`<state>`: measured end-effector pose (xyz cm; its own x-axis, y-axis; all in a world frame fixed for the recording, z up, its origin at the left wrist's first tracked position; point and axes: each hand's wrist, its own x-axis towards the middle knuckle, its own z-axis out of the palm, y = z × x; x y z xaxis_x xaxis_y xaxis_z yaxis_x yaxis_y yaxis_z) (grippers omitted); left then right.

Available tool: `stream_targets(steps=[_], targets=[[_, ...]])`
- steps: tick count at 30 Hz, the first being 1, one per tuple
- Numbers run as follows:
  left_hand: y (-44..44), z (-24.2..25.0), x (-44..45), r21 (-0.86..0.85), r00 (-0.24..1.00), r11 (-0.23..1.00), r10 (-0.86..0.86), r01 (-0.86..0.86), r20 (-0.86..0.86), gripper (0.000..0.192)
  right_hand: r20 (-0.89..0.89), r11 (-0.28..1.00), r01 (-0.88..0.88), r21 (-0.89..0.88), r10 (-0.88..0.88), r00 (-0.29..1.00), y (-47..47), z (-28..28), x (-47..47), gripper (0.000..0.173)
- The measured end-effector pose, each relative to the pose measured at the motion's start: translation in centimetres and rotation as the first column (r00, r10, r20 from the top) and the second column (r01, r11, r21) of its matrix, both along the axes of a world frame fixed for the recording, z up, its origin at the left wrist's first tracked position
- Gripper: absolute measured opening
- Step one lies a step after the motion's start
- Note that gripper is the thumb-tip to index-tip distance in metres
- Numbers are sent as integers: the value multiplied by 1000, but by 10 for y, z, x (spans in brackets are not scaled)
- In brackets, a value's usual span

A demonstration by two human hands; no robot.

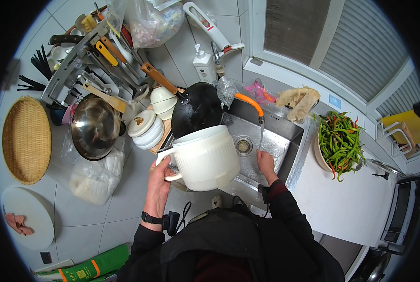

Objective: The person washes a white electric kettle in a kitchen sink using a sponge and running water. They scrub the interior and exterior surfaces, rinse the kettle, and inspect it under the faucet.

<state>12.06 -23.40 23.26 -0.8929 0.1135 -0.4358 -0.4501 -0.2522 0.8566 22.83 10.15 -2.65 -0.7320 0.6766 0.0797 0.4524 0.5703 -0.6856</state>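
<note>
My left hand (159,176) grips the handle of a white ribbed pot (208,158), which tilts in front of me over the near left edge of the sink. Inside the stainless steel sink (275,135), my right hand (266,165) is under a thin stream of water. Its fingers look curled, and whether anything is inside them is hidden. The water runs from an orange hose (249,102) on the faucet, whose joint is wrapped in clear plastic. A black frying pan (197,109) with a wooden handle leans at the sink's left side, partly behind the pot.
Green and red chili peppers (340,141) fill a bowl on the white counter (340,208) at right. A lidded white jar (146,128) and stacked bowls (162,102) stand left of the pan. Farther left are a metal wok (95,127) and a woven basket (26,141).
</note>
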Motion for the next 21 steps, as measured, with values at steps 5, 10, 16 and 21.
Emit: stream_targets(steps=[5, 10, 16, 21], targets=[[-9, -2, -3, 42, 999, 999, -22, 24, -27, 12, 68, 631, -24, -775, 122, 990, 14, 7, 10, 37], [-24, 3, -9, 84, 993, 990, -108, 110, -38, 14, -435, -201, -477, -856, -218, 873, 23, 92, 17, 28], [-27, 1, -15, 103, 974, 968, -226, 227, -22, 19, -685, 292, -729, -619, 255, 683, 5, 270, 15, 39], [-21, 1, -15, 203, 951, 933, -308, 297, 27, 19, -498, 286, -894, -344, 752, 432, -30, 319, 0, 20]])
